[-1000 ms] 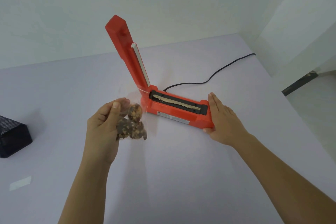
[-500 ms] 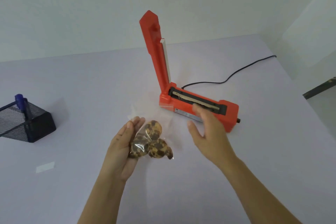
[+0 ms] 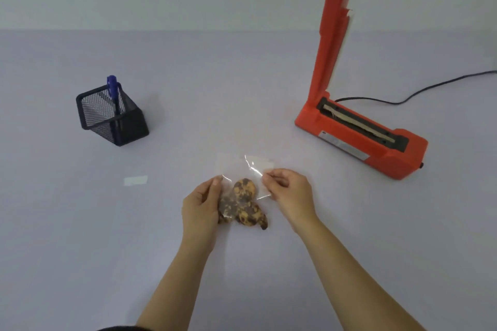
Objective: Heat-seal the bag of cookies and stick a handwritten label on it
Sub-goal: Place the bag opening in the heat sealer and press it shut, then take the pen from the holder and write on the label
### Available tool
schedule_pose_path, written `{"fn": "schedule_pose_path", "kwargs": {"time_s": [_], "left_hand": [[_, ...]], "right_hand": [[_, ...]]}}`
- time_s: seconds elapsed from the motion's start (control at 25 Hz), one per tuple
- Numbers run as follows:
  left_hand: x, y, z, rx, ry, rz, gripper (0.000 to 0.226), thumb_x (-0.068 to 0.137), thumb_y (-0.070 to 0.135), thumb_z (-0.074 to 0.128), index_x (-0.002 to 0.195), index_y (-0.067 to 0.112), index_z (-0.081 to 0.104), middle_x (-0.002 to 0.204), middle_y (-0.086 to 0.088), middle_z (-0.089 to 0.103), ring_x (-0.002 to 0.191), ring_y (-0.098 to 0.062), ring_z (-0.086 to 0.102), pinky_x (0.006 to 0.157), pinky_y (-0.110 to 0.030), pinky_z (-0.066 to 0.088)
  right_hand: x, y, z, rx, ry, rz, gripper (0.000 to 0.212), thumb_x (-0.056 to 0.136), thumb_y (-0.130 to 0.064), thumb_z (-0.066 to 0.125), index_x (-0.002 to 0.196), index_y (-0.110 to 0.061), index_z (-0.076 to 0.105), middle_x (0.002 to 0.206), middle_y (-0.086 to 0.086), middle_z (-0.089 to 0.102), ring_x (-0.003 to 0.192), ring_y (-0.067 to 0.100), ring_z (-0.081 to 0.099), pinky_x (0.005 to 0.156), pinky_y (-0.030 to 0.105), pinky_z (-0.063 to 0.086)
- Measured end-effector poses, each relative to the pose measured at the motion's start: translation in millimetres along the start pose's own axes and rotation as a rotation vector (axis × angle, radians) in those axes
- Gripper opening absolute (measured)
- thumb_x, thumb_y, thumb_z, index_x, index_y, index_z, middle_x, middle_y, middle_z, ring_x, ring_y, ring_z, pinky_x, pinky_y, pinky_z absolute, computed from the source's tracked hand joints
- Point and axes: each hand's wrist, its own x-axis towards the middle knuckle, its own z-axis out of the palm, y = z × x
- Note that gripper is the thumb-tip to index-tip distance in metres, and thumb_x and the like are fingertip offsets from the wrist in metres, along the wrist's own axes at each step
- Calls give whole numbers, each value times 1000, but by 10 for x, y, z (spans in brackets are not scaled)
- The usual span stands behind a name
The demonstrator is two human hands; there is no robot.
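Now both hands are pinching the bag (image 3: 243, 188) low over the table: left hand (image 3: 200, 203), right hand (image 3: 289, 191). Flatten its mouth before feeding the open sealer (image 3: 357, 140).

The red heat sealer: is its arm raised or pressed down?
Raised. The arm stands nearly upright, and the sealing strip on the base lies uncovered.
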Motion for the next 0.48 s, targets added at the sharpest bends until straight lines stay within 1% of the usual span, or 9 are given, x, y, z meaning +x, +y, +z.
{"fn": "schedule_pose_path", "kwargs": {"time_s": [0.04,0.08,0.12,0.2,0.24,0.32,0.4,0.48], "left_hand": [[-15,-33,-60,124,49,34,15,92,27,56,92,24,71,84,9,73,83,-9,67,76,-26,52],[-41,-47,-111,236,101,63,14,92,28,56,89,25,70,81,11,71,81,-9,66,74,-24,51],[-69,-48,-154,321,147,87,13,91,27,56,87,25,68,76,13,68,77,-8,64,69,-22,49],[-136,-42,-219,408,197,133,13,91,26,57,81,24,65,70,13,65,69,-4,61,62,-19,47],[-163,-59,-246,440,207,154,14,90,26,57,79,22,65,69,11,65,67,-5,61,62,-21,48],[-197,-114,-285,525,217,189,16,89,28,57,79,18,64,71,5,66,68,-11,61,66,-31,51],[-217,-167,-316,601,212,204,17,89,28,57,80,15,63,74,0,65,70,-18,60,69,-38,52],[-228,-187,-326,644,205,214,18,89,27,55,82,12,62,78,-2,64,71,-20,58,69,-38,50]], "right_hand": [[-26,30,52,-20,-1,8,8,83,-14,67,89,-18,69,79,-5,69,67,0,64,59,13,48],[-60,48,97,-32,-2,14,9,83,-13,67,91,-15,69,76,-5,69,63,-2,62,58,12,48],[-97,64,137,-45,1,10,9,83,-12,67,92,-13,70,75,-5,69,61,-1,62,58,13,48],[-175,89,194,-124,26,-44,7,82,-13,67,88,-16,70,74,-8,68,65,3,63,64,14,50],[-221,99,212,-186,47,-81,7,82,-13,68,86,-19,70,73,-11,67,68,2,62,66,10,48],[-305,115,230,-276,99,-124,7,81,-16,69,87,-19,69,73,-12,65,69,-2,60,63,1,42],[-384,127,255,-333,142,-136,14,81,-19,70,94,-17,66,71,-15,60,67,-4,57,60,-1,40],[-421,124,291,-398,163,-165,20,81,-23,69,99,-17,62,71,-14,58,66,-3,56,60,2,41]]}}
